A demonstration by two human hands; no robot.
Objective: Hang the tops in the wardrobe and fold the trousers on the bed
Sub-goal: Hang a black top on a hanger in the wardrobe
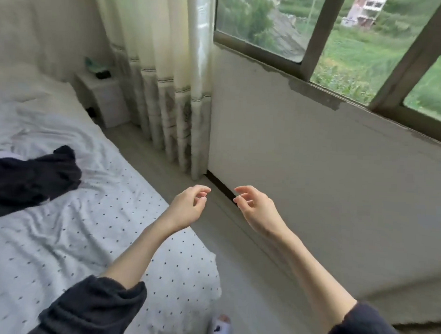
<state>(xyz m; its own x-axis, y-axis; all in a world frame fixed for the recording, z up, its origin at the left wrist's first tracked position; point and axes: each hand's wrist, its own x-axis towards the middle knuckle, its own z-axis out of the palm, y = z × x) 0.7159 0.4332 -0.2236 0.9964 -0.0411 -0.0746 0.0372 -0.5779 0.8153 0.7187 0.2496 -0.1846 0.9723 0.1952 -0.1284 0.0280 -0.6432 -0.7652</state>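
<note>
**Both hands empty, the dark garment waiting on the bed**

My left hand hung in the middle of the frame over the edge of the bed, fingers loosely curled and holding nothing. My right hand floated just beside it, over the strip of floor by the wall, fingers relaxed in the same way, also empty. The two were near each other but apart.

The only clothing I could see was a crumpled dark navy fabric garment at the left edge of the frame, lying on the white bedsheet dotted with small dark specks, well apart from both hands. Bunched as it was, I could not tell whether it was a top or trousers. The wardrobe was not in view.

I judged the garment soft and light, floppy and without stiffness, unlikely to slip and not fragile. It would sag from any single grip, so I reckoned the best hold was with both hands on a firm edge, a waistband or shoulder seams, once shaken out. The loose end nearest me, toward the frame's centre, looked the easiest first pinch.
</note>
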